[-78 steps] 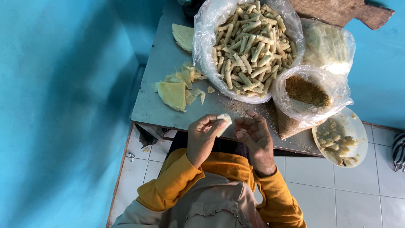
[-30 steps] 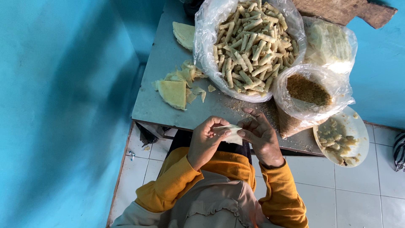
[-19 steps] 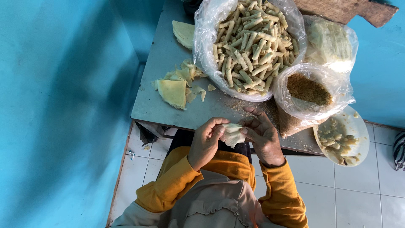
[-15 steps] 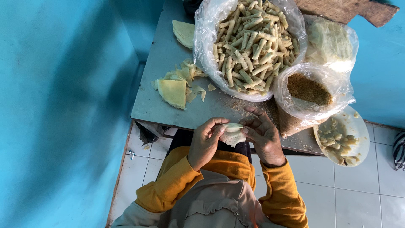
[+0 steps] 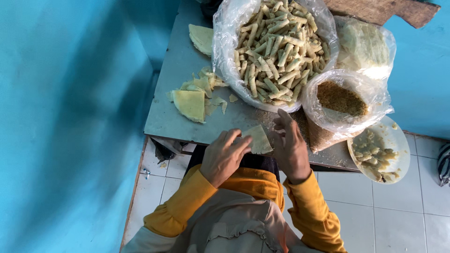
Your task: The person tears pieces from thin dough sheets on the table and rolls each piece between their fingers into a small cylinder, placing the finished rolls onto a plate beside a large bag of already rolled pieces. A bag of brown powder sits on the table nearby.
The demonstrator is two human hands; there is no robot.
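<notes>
At the near edge of the grey table (image 5: 173, 117), left hand (image 5: 224, 157) and right hand (image 5: 290, 149) flank a pale wrapper sheet (image 5: 257, 139). Left fingertips pinch its edge; right fingers are loosely spread, touching its right side. Far side: lined bowl of rolled sticks (image 5: 276, 47); right: bag of brown filling (image 5: 342, 99).

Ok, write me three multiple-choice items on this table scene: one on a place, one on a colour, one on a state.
1. Where does the thin dough sheet lie?
A. in the big bowl
B. between the left hand and the right hand, at the table's near edge
C. on the floor

2. What colour are the person's sleeves?
A. orange-yellow
B. white
C. green

3. What is the state of the bag-lined bowl of rolled sticks?
A. empty
B. tipped over
C. heaped full

Key: 1 B, the flat pale piece sits between both hands' fingertips; 2 A, both forearms show orange-yellow cloth; 3 C, rolls pile up to the rim.
</notes>
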